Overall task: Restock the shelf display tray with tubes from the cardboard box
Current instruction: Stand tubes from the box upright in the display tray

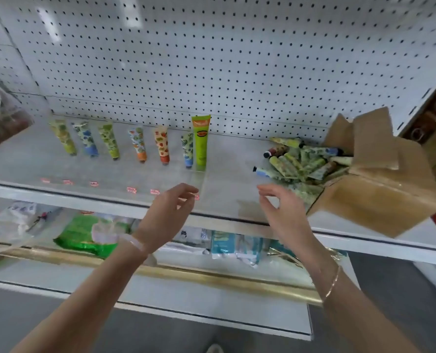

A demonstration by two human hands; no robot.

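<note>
Both relaxed | left grip by tray | right grip near tubes

Pale bracelet by left hand, thin gold chain by right hand.

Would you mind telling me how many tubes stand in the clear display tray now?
7, in one row, left to right: yellow tube, blue tube, olive tube, orange tube, red tube, blue-capped tube, then the tall lime tube, which partly covers it. None looks hidden.
</note>
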